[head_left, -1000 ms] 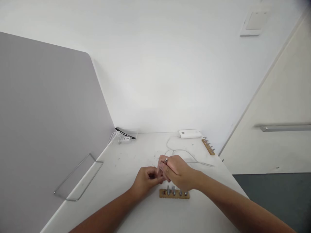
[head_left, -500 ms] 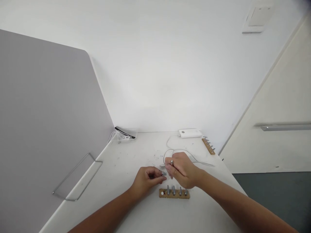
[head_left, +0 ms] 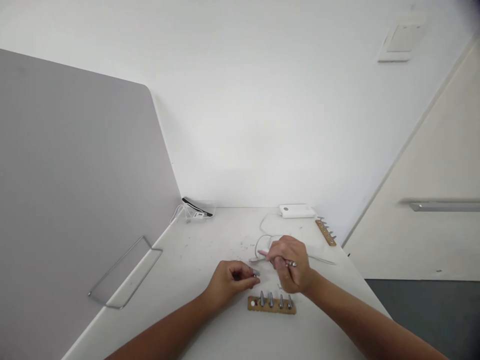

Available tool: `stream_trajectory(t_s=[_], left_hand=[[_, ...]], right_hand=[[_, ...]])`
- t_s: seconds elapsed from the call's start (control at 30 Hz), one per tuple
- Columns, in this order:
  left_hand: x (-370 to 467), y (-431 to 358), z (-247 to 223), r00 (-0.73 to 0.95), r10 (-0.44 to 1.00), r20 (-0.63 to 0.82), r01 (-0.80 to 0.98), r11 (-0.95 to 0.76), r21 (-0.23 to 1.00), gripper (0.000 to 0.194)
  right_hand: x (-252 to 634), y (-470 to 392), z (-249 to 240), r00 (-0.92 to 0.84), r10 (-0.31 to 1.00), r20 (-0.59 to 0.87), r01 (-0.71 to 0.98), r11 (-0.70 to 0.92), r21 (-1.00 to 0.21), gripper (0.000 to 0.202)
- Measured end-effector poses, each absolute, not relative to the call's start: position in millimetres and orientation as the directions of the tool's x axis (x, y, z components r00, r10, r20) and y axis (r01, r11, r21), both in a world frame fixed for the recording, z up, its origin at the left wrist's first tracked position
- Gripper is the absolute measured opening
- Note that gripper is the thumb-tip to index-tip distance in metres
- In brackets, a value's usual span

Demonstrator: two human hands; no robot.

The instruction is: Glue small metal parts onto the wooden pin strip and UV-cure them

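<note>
Two bare hands of yours are over the white table point(head_left: 210, 240), well apart from the wall point(head_left: 262, 125). Your left hand point(head_left: 232, 276) pinches a small grey metal piece point(head_left: 256, 273) between its thumb and fingers, at the right side of that hand. Your right hand point(head_left: 294, 272) is curled around a slim metal rod point(head_left: 291, 263), whose rounded end sticks out to the right; your fingers hide much of the rest. The two hands are apart, with a bare bit of table between them.

Just nearer to you than the hands lies a brown strip point(head_left: 272, 305), running left to right. Four grey metal pointed pieces point(head_left: 270, 299) stand up in it, and at its left end there is an open hole with white showing through.

Beyond your right hand, a thin white cable point(head_left: 322, 259) curls on the table, its plug end lying between your hands and a little farther off. At the far edge, by the wall, sits a white box-shaped device point(head_left: 298, 211), and just right of it a second brown strip point(head_left: 325, 233) holds more metal pieces. At the far left is a clear tray point(head_left: 208, 206) with a black band point(head_left: 197, 206). A bent wire frame point(head_left: 142, 279) hangs over the table's left edge, beside the grey panel point(head_left: 82, 175).
</note>
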State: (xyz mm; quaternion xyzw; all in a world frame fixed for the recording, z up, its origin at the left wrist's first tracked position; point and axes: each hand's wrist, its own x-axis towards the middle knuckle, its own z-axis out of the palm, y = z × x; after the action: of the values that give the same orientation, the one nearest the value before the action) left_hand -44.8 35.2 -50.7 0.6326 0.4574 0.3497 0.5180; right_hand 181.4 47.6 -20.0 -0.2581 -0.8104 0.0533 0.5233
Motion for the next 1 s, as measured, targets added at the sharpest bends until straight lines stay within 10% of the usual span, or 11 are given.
stream_trajectory(t_s=[0.27, 1.0], left_hand=[[-45, 33, -52, 0.330, 0.943, -0.046, 0.188, -0.018, 0.982, 0.031], [-44, 32, -46, 0.336, 0.942, 0.010, 0.233, -0.094, 0.968, 0.032]], right_hand=[[218, 91, -28, -0.022, 0.644, 0.764, 0.549, 0.647, -0.529, 0.036], [210, 107, -49, -0.336, 0.772, 0.540, 0.641, 0.607, -0.470, 0.016]])
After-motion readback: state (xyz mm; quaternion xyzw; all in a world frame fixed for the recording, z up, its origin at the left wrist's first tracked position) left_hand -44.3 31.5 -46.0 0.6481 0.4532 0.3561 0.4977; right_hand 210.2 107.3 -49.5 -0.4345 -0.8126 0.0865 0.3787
